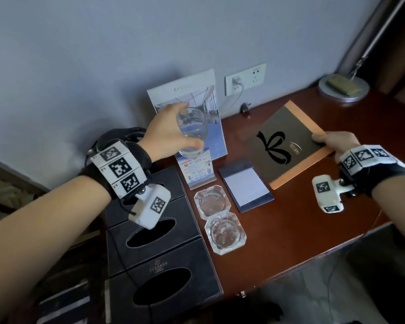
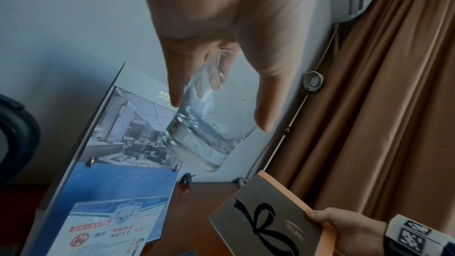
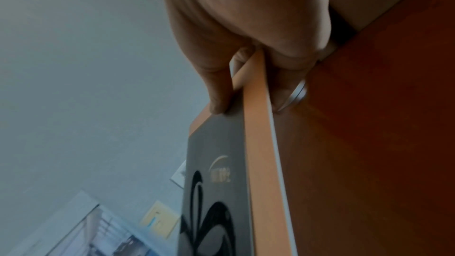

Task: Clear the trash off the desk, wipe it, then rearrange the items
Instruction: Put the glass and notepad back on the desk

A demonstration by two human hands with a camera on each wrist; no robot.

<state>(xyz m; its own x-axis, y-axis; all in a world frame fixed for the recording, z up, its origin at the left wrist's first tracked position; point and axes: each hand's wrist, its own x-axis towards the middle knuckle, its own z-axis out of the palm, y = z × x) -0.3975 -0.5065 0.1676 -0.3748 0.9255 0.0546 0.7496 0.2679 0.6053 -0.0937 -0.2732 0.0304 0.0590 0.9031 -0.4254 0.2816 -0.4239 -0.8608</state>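
Left hand (image 1: 171, 132) grips a clear glass (image 1: 193, 132) above the desk (image 1: 290, 218); at three o'clock, right hand (image 1: 337, 143) pinches a dark booklet (image 1: 288, 141).

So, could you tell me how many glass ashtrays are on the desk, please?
2. One ashtray sits just in front of the small sign stand; the other ashtray sits directly in front of it, nearer the desk's front edge. None seems hidden.
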